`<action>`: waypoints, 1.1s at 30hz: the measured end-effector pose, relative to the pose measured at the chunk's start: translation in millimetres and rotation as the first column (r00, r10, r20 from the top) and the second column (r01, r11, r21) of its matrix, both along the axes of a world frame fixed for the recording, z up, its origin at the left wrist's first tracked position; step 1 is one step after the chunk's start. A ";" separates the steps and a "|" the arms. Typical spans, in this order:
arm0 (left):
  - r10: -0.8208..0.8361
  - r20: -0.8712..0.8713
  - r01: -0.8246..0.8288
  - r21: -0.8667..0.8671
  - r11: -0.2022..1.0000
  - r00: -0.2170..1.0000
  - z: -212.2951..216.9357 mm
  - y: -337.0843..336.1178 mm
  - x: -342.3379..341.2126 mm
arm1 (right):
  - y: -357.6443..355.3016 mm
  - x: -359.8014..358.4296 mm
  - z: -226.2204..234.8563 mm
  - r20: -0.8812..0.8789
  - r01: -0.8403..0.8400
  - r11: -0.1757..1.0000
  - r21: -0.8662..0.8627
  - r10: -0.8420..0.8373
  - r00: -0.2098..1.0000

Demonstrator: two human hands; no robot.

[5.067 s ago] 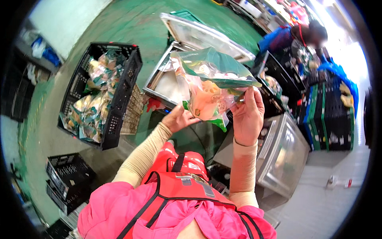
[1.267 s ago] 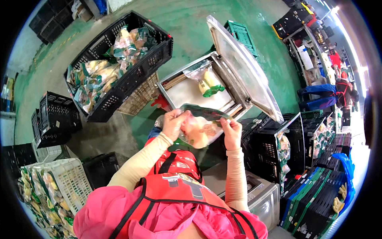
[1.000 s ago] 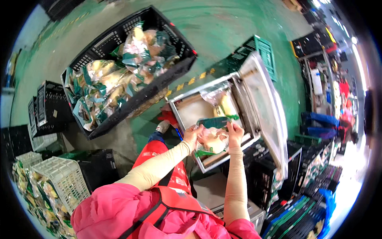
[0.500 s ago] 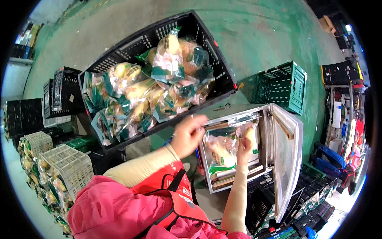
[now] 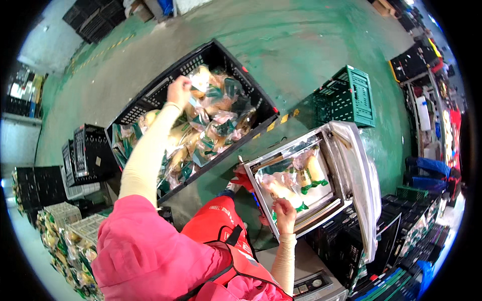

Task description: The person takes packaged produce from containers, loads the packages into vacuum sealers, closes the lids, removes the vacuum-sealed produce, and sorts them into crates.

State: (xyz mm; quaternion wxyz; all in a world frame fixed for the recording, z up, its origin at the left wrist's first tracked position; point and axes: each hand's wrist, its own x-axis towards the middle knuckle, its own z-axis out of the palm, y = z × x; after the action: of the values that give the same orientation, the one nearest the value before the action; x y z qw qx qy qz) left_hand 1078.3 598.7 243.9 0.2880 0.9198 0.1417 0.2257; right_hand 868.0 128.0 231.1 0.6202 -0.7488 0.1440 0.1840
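Note:
My left hand [image 5: 179, 93] reaches over a large black crate [image 5: 273, 114], its fingers closed at the edge of a clear and green bag of pale yellow produce [image 5: 202, 79]. More such bags lie heaped in the crate. My right hand [image 5: 285, 213] is at the near side of a vacuum sealer [image 5: 255, 163] with its lid [image 5: 355, 173] raised. Its fingers pinch the edge of a bag of pale produce [image 5: 273, 184] lying in the chamber. Beside that one lies another bag [image 5: 312, 173].
A green crate [image 5: 354, 98] stands on the floor beyond the sealer. Black crates [image 5: 90, 155] are stacked at the left, near white baskets [image 5: 90, 228] and more bagged produce [image 5: 63, 246]. Dark crates [image 5: 336, 238] crowd the right side. Below the chamber sits a gauge panel [image 5: 314, 285].
My left hand has moved from the sealer's left edge up and left into the black crate. The right hand has shifted from the right-hand bag to the chamber's near side.

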 end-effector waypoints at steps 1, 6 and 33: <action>-0.088 0.019 0.090 -0.160 0.983 0.996 19.4 8.2 7.8 | -0.7 -5.1 5.2 -0.025 0.015 1.000 0.015 -0.015 1.000; -0.546 0.114 0.530 -0.464 0.710 0.830 160.9 -55.9 -7.3 | -17.7 -23.6 55.1 0.108 0.092 0.994 0.067 -0.098 0.989; -0.707 0.207 0.337 -0.766 -0.547 -0.676 273.6 -506.4 -350.1 | -64.2 -361.5 251.1 0.853 0.827 0.481 -0.291 -0.261 0.452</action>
State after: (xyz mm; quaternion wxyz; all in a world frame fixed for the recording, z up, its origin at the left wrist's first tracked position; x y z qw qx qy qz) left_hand 728.2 92.2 517.5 0.4637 0.4123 -0.5684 -0.5403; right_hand 506.5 63.8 482.2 0.3231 -0.8235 0.2036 -0.4195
